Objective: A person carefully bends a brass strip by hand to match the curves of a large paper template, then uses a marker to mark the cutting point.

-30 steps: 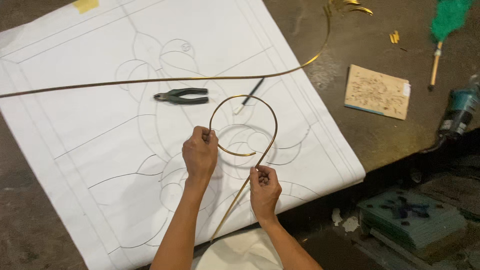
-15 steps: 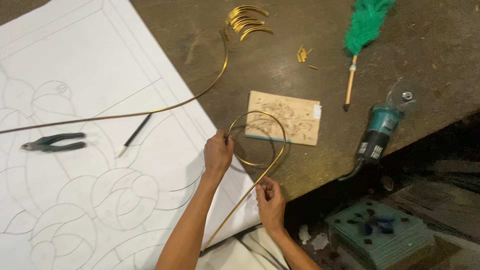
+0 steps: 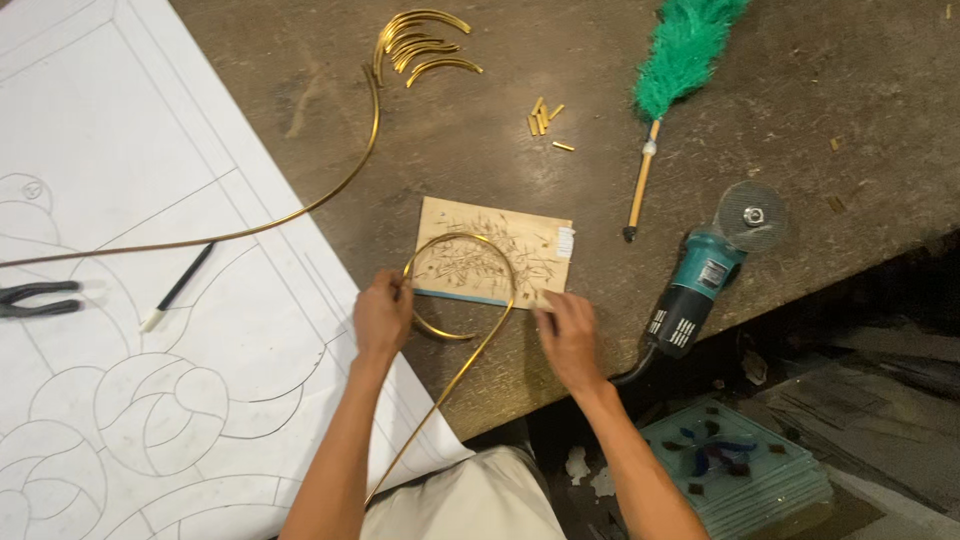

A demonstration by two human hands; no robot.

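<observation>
My left hand (image 3: 382, 318) pinches a thin brass strip (image 3: 497, 262) that is bent into a loop. The loop lies over a small scratched wooden board (image 3: 540, 240) on the brown worktable (image 3: 560, 60). The strip's straight tail runs down toward my lap. My right hand (image 3: 567, 338) is off the strip, and its fingertips rest at the board's near right corner. A teal angle grinder (image 3: 700, 282) lies just right of that hand at the table edge.
A large white paper with a drawn pattern (image 3: 130, 380) covers the left, with pliers (image 3: 38, 298) and a black pen (image 3: 180, 286) on it. A long brass strip (image 3: 300, 210), curved brass pieces (image 3: 420, 48), brass offcuts (image 3: 543, 115) and a green feather duster (image 3: 685, 50) lie beyond. Glass panels (image 3: 735, 470) sit on the floor.
Both hands carried the brass loop right, from the paper onto the wooden board. My right hand let go of the strip's tail and went to the board's corner.
</observation>
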